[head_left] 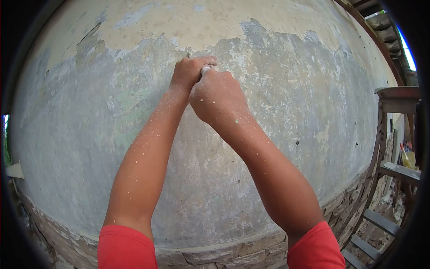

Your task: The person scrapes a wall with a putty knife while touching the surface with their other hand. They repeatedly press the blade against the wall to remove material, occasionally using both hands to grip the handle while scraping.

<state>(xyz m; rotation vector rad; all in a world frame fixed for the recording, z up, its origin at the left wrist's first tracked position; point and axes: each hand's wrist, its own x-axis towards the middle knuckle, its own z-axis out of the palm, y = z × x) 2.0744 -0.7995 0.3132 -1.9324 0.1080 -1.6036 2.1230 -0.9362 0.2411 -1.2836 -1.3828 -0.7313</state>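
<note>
My right hand (220, 92) is closed in a fist around what looks like a paint scraper, its pale handle end (205, 69) showing by the thumb. Pressed close beside it, my left hand (190, 71) is closed too, its fingers against the same tool. Most of the tool is hidden by the hands; a small dark tip shows above the left one. Both hands are up against the wall (286, 103), just below the ragged edge of its cream paint (210, 22). Pale dust and flakes cling to my hands and forearms.
At the right stands a metal ladder (394, 172) with several rungs. Stone cladding (224, 255) runs along the wall's foot. A corrugated roof edge (383, 27) shows at the upper right. Bare grey patches cover the wall's middle.
</note>
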